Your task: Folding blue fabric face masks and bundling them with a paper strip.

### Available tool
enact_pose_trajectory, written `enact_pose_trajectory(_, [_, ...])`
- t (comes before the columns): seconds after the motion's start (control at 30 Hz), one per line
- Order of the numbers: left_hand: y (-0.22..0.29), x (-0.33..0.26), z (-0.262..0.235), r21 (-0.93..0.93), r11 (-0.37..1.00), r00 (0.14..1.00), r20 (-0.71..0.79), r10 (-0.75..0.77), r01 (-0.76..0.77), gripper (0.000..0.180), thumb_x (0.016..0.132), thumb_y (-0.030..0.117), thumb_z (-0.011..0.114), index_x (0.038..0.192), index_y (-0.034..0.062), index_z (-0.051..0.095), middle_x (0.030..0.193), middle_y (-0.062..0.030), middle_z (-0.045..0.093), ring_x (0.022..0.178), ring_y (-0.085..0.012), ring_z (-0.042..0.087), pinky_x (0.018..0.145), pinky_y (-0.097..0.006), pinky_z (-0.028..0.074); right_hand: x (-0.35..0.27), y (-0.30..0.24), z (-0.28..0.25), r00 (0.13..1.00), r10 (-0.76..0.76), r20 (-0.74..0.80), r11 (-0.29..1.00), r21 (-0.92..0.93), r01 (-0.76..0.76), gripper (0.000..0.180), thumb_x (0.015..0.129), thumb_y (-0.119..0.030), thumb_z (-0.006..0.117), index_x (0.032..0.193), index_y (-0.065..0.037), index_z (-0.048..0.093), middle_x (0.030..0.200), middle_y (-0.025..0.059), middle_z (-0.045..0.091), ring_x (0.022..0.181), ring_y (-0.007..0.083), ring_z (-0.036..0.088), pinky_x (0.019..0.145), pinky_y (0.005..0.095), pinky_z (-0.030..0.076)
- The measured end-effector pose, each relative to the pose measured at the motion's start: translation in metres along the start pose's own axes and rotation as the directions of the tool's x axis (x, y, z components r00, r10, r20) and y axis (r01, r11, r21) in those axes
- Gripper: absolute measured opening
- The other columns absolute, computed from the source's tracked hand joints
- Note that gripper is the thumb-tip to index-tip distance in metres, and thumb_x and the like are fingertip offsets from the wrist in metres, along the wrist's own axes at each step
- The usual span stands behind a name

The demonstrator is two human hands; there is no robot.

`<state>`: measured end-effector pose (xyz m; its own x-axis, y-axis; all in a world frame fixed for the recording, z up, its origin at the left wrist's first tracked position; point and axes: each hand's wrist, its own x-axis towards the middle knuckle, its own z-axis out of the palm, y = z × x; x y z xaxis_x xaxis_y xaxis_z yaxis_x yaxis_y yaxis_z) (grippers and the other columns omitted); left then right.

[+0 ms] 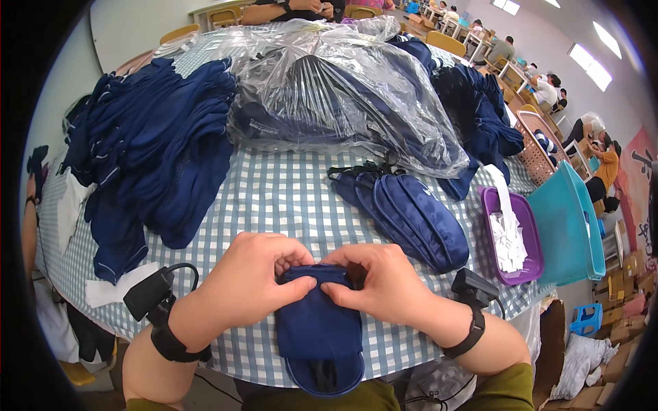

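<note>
A flat navy fabric pouch [319, 325] lies at the table's front edge, its rounded lower end with a black loop toward me. My left hand [257, 277] pinches the left of its gathered top edge between thumb and fingers. On the right, my right hand [375, 279] pinches the same edge, its thumb pressed on the cloth. The two hands almost meet there. Just beyond my right hand rests a stack of shiny navy zippered pouches [411, 212] with black straps, which neither hand touches.
A heap of navy mesh fabric [154, 151] covers the left side. Clear plastic [343, 96] wraps more navy items at the back. At right stand a purple tray [534, 240] of white labels, a teal bin [569, 226] and a pink basket [534, 147]. Another person sits across the checked tablecloth [264, 198].
</note>
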<state>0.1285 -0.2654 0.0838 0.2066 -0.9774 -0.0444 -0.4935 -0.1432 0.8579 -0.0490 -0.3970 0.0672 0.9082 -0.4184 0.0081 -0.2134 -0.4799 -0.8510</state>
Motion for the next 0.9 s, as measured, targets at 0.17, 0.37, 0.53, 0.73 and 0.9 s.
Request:
enact_pose_trajectory(0.17, [-0.007,0.003,0.002,0.078,0.996,0.999,0.005,0.038,-0.039,0.024,0.073,0.013,0.076,0.089,-0.0033,0.070,0.082,-0.0113,0.071,0.071,-0.0161,0.066,0.070,-0.030,0.053,0.003,0.003,0.002,0.988,-0.150,-0.029,0.975,-0.167,0.143,0.019,0.078,-0.016,0.076,0.093,-0.004,0.071,0.073,0.0109,0.064,0.075,0.0254,0.060,0.070,0.0375,0.049])
enact_pose_trajectory(0.37, [-0.001,0.015,-0.011,0.227,0.970,0.990,0.128,0.058,-0.086,0.019,0.071,0.011,0.076,0.081,-0.0025,0.068,0.072,-0.0121,0.070,0.067,-0.0181,0.069,0.064,-0.030,0.054,0.003,0.001,0.005,0.990,-0.137,-0.042,0.977,-0.171,0.128,0.020,0.079,-0.015,0.077,0.095,-0.006,0.070,0.076,0.0088,0.058,0.076,0.0257,0.054,0.071,0.0379,0.045])
enact_pose_trajectory(0.53, [0.005,0.028,-0.018,0.299,0.935,0.953,0.284,0.105,-0.193,0.018,0.069,0.009,0.075,0.076,-0.0030,0.064,0.067,-0.0122,0.067,0.062,-0.0186,0.067,0.059,-0.029,0.053,0.005,0.001,0.004,0.998,-0.056,-0.022,0.990,-0.129,0.053,0.021,0.076,-0.010,0.077,0.093,-0.003,0.067,0.087,0.0081,0.055,0.072,0.0209,0.055,0.066,0.0338,0.046])
enact_pose_trajectory(0.73, [-0.006,0.005,0.003,0.388,0.850,0.933,0.110,0.342,-0.357,0.017,0.065,0.006,0.074,0.071,0.0021,0.058,0.069,-0.0108,0.060,0.066,-0.0293,0.061,0.059,-0.038,0.048,0.003,0.006,0.011,0.980,-0.196,-0.041,0.979,-0.073,0.193,0.021,0.073,-0.007,0.077,0.091,-0.004,0.067,0.085,0.0092,0.057,0.077,0.0261,0.059,0.071,0.0381,0.050])
enact_pose_trajectory(0.9, [-0.007,-0.013,0.022,0.449,0.780,0.877,0.016,0.480,-0.435,0.018,0.065,0.003,0.071,0.070,0.0035,0.055,0.071,-0.0102,0.055,0.069,-0.0301,0.056,0.061,-0.038,0.045,-0.006,0.009,0.003,0.855,-0.516,0.053,0.828,-0.223,0.514,0.015,0.076,-0.006,0.077,0.088,-0.004,0.067,0.084,0.0077,0.056,0.085,0.0276,0.056,0.075,0.0366,0.048])
